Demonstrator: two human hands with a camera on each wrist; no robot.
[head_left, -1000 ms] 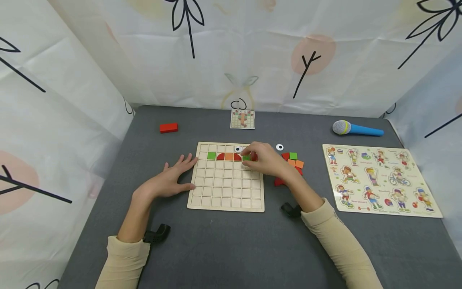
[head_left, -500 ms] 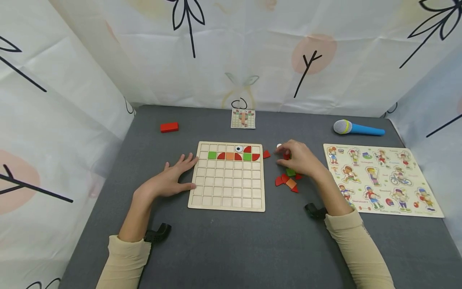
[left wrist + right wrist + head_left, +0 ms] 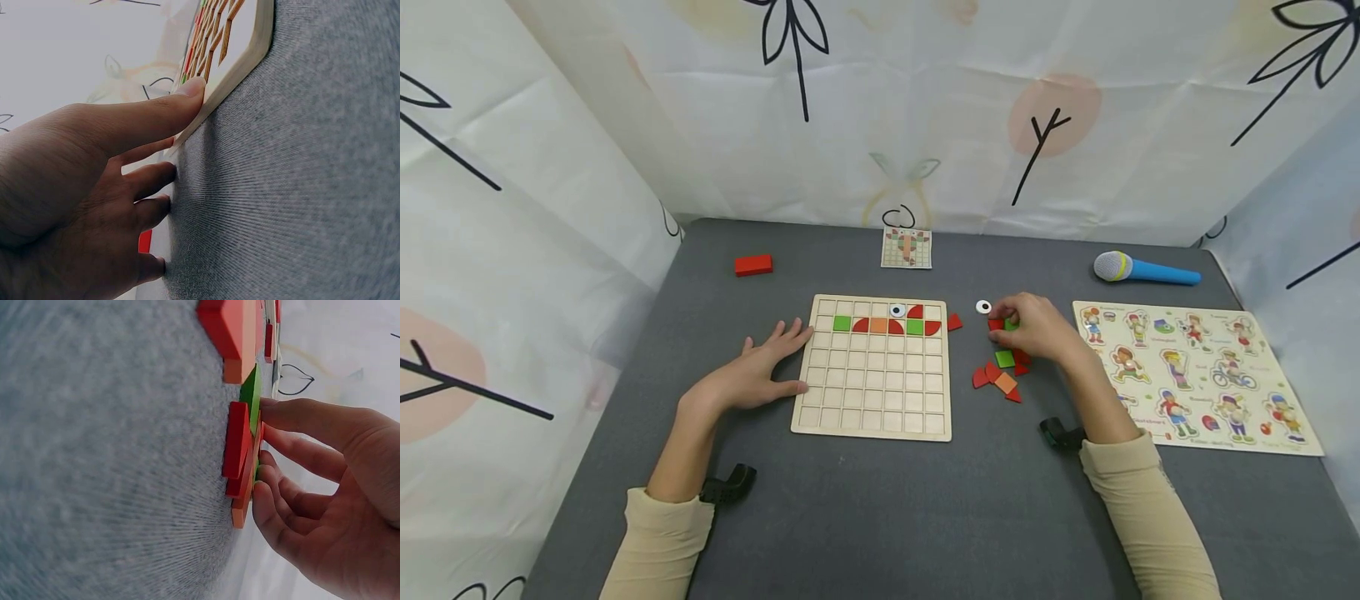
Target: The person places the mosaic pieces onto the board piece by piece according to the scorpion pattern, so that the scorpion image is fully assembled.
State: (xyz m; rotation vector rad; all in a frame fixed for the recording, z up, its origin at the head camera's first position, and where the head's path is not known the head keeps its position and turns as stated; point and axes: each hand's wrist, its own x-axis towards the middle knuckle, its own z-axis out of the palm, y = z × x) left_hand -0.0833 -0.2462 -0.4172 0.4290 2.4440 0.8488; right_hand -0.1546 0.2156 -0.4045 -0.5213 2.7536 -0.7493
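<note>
Loose tile pile [image 3: 1003, 367] sits on the grey table [image 3: 865, 517], right of the wooden grid board [image 3: 872, 392], between it and the picture puzzle board [image 3: 1195, 375]. Pile is red, green and orange pieces. Right hand [image 3: 1036, 327] is at the far end of the pile, fingertips [image 3: 265, 409] curled and touching a red tile [image 3: 996, 324] and a green one just beside it; cannot tell if a piece is actually pinched or only touched. Right wrist view: thumb and fingers narrow, pressed against the edges of the stacked tiles. White googly eye [image 3: 983, 307] lies just beyond the hand. One red piece [image 3: 953, 322] lies alone beside the board's right edge. Board's top rows hold green, red, orange tiles and an eye piece. Left hand [image 3: 752, 375] lies flat, fingers straight, thumb against the board's left edge [image 3: 240, 69]. Farther off: pattern card [image 3: 906, 248], red block [image 3: 753, 265], toy microphone [image 3: 1142, 268].
</note>
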